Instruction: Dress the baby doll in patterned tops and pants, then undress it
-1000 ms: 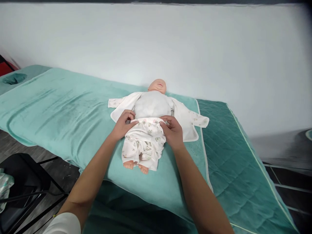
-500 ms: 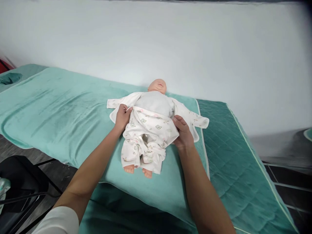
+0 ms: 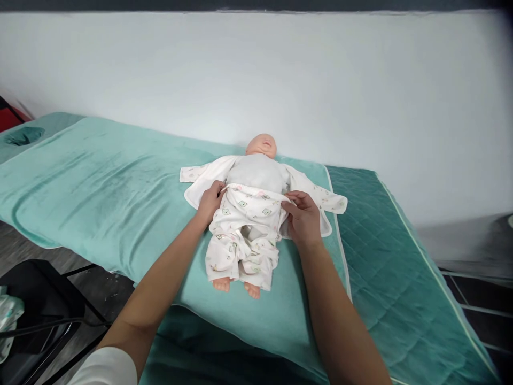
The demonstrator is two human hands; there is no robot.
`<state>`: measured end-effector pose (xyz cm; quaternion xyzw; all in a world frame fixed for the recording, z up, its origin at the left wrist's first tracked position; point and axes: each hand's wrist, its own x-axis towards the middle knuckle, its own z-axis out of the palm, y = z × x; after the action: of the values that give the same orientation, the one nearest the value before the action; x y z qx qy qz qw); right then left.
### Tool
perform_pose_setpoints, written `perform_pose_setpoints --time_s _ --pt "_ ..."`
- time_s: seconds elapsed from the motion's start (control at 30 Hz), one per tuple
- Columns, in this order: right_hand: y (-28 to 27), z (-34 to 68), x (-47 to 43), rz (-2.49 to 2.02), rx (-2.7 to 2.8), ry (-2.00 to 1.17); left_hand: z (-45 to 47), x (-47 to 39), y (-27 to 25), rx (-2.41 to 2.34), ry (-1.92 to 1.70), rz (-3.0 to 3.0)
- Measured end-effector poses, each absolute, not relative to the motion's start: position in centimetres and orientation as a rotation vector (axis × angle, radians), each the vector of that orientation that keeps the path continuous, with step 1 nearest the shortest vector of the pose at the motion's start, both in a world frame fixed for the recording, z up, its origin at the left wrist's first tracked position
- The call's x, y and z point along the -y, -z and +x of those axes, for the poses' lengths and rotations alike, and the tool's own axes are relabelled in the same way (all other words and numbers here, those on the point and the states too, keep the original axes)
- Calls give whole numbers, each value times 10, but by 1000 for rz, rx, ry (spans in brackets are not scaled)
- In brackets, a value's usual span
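A baby doll (image 3: 262,145) lies on its back, its feet toward me. White printed baby pants (image 3: 252,211) cover its legs and lower belly, with the bare feet poking out of the cuffs. My left hand (image 3: 212,200) pinches the waistband at the doll's left-of-view hip. On the other side my right hand (image 3: 302,214) grips the waistband between thumb and fingers. A white printed baby jacket (image 3: 332,201) lies spread open under and beside the torso, sleeves out to both sides. The doll's pale grey cloth torso (image 3: 256,171) shows above the pants.
A light green sheet (image 3: 100,176) covers the bed beneath the doll. Darker quilted bedding (image 3: 385,251) shows at the right. Behind the bed stands a white wall (image 3: 256,75). A black chair (image 3: 44,294) with a crumpled packet (image 3: 10,318) is at lower left.
My right hand has brought its side of the waistband inward against the doll's waist. That side of the pants sits closer to the body. The whole view has shifted slightly.
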<state>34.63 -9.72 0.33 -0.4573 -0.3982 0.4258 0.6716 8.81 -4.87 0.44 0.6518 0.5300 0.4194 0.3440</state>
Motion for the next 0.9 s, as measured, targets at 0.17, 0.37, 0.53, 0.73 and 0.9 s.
perform_pose_setpoints --time_s 0.17,0.37,0.53,0.73,0.9 --pt "-1 342 92 -1164 875 -524 91 53 -7 -1470 -1069 1764" --pt "2 344 90 -1368 1066 -515 92 54 -8 -1539 -1037 1809" --pt "7 349 90 -1475 1188 -608 92 53 -7 -1520 -1029 1855" --pt "12 355 85 -1590 1298 -570 91 53 -5 -1527 -1049 1842" --pt "18 358 77 -1548 1180 -737 95 47 -9 -1504 -1079 1701"
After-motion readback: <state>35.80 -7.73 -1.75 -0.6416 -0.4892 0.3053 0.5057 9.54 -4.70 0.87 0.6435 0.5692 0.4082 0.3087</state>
